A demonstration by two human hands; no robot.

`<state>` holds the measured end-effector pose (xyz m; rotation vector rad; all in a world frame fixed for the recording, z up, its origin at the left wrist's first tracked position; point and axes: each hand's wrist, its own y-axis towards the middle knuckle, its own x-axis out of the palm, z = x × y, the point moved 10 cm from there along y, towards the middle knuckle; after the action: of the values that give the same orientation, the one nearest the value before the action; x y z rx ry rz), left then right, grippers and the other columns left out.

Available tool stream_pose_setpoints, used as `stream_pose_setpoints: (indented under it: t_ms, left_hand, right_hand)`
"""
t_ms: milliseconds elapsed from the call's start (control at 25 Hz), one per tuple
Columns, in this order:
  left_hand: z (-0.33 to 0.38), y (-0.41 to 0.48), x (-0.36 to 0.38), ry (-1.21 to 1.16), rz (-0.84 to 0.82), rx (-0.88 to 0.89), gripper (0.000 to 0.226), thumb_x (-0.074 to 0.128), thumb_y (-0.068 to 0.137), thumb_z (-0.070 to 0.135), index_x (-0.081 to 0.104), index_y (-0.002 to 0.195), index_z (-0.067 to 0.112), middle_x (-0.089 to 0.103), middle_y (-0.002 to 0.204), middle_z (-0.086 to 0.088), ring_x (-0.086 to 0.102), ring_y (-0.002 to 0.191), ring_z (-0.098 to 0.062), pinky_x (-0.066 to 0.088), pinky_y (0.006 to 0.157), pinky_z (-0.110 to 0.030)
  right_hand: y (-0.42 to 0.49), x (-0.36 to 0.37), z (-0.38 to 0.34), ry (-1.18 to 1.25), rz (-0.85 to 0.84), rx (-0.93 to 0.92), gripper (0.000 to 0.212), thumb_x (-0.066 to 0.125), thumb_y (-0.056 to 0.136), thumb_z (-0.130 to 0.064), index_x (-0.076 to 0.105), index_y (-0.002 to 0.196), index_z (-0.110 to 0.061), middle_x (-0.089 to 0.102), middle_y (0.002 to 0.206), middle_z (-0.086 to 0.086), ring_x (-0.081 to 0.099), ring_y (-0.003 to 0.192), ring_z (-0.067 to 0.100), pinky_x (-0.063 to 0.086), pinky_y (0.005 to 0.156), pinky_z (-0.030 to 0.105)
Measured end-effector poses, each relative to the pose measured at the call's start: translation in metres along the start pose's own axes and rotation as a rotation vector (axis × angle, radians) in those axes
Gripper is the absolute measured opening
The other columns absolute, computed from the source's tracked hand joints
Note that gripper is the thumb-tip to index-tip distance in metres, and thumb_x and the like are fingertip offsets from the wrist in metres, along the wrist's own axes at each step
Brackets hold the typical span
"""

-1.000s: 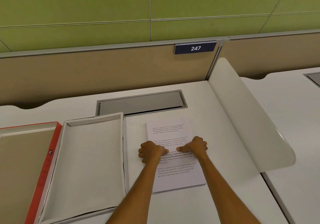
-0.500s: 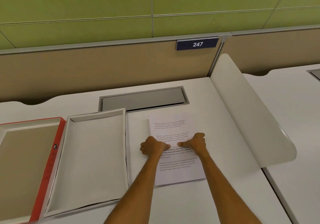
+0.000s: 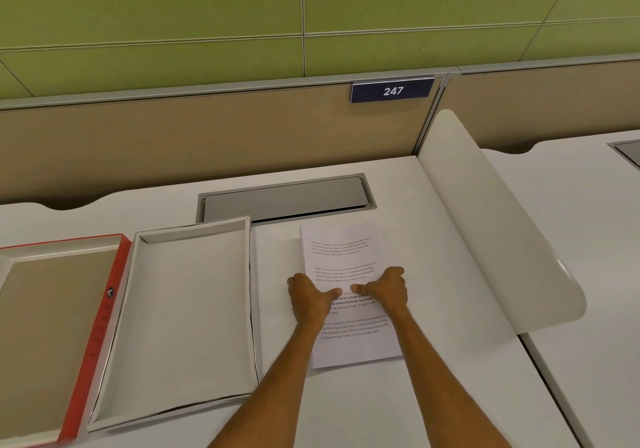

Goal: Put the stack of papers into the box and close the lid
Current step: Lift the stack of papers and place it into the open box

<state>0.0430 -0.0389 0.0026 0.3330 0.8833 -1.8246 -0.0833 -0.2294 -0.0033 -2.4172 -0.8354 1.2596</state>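
1. The stack of white printed paper sheets (image 3: 349,295) lies flat on the white desk top (image 3: 450,378), just beside the right wall of the open white cardboard box (image 3: 187,312). It is not yet in the box.
2. The left hand (image 3: 310,297) sits at the stack's 9 o'clock edge and the right hand (image 3: 388,290) at its 3 o'clock edge. Both thumbs lie on the top sheet, their tips nearly meeting at the middle. The other fingers curl down over the side edges; whether they reach under the stack I cannot tell. The hands seem clamped on the stack, thumbs above.
3. This two-sided hold probably serves to keep the loose sheets squared and to lift them as one block, without any fanning out.
4. The box stands at 9 o'clock from the stack, empty and with its mouth up, so only a short sideways carry is needed.
5. The red-edged cardboard lid (image 3: 52,326) lies inside-up at 9 o'clock of the box, touching or almost touching it, out of the carrying path yet near for closing.
6. A curved white divider panel (image 3: 491,239) rises at 3 o'clock, and a grey cable hatch (image 3: 284,198) lies at 12 o'clock. Neither blocks the way.
7. The step in hand appears to be the grasp, so the task is at an early stage.
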Motion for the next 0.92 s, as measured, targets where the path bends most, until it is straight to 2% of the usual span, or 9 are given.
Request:
stream_pose_setpoints:
  t_ms: [80,200,320,400,480,600,920]
  left_hand:
    - [0.006,-0.008,-0.001,-0.053,-0.004,0.015,0.064,0.090,0.064,0.024,0.049,0.109,0.005,0.064,0.116,-0.016,0.066,0.100,-0.029,0.054,0.065,-0.029]
    - [0.013,-0.014,-0.014,-0.173,0.014,0.025,0.059,0.091,0.062,0.020,0.049,0.102,0.007,0.068,0.111,-0.014,0.069,0.087,-0.026,0.060,0.063,-0.032]
    - [0.032,-0.024,-0.039,-0.335,0.061,0.087,0.058,0.092,0.060,0.020,0.050,0.097,0.008,0.069,0.101,-0.009,0.065,0.076,-0.017,0.052,0.051,-0.016]
    - [0.049,-0.033,-0.058,-0.443,0.108,0.155,0.055,0.092,0.060,0.019,0.050,0.096,0.011,0.067,0.096,-0.005,0.064,0.073,-0.010,0.050,0.047,-0.010]
    - [0.064,-0.044,-0.073,-0.565,0.157,0.246,0.052,0.091,0.060,0.014,0.052,0.094,0.022,0.065,0.092,0.002,0.064,0.077,-0.007,0.052,0.051,-0.009]
    - [0.077,-0.058,-0.085,-0.686,0.192,0.363,0.061,0.090,0.062,0.008,0.050,0.096,0.040,0.061,0.091,0.016,0.064,0.081,-0.007,0.053,0.060,-0.005]
    - [0.075,-0.060,-0.080,-0.658,0.189,0.430,0.064,0.089,0.064,0.008,0.048,0.095,0.047,0.060,0.091,0.019,0.063,0.082,-0.006,0.054,0.066,-0.008]
  right_hand:
    - [-0.004,-0.003,-0.003,-0.024,0.001,-0.021,0.082,0.091,0.056,-0.036,0.043,0.113,-0.002,0.064,0.114,0.016,0.065,0.102,0.033,0.056,0.084,0.043]
    - [-0.013,-0.015,-0.013,0.046,0.026,-0.080,0.070,0.088,0.062,-0.032,0.043,0.108,-0.004,0.064,0.115,0.016,0.065,0.102,0.034,0.057,0.082,0.043]
    - [-0.029,-0.043,-0.036,0.197,0.116,-0.203,0.066,0.086,0.067,-0.027,0.042,0.110,-0.004,0.062,0.117,0.016,0.063,0.102,0.032,0.057,0.078,0.039]
    - [-0.045,-0.062,-0.052,0.349,0.159,-0.306,0.064,0.085,0.068,-0.025,0.042,0.113,-0.008,0.060,0.113,0.010,0.062,0.095,0.023,0.054,0.069,0.027]
    - [-0.059,-0.075,-0.063,0.494,0.177,-0.397,0.063,0.085,0.068,-0.023,0.042,0.113,-0.015,0.059,0.108,0.001,0.060,0.089,0.013,0.051,0.063,0.016]
    - [-0.067,-0.083,-0.070,0.628,0.200,-0.482,0.065,0.087,0.066,-0.020,0.042,0.113,-0.021,0.058,0.101,-0.009,0.061,0.091,0.006,0.055,0.061,0.013]
    - [-0.065,-0.071,-0.053,0.712,0.198,-0.488,0.068,0.088,0.063,-0.012,0.043,0.112,-0.025,0.059,0.101,-0.013,0.061,0.094,0.006,0.057,0.069,0.016]
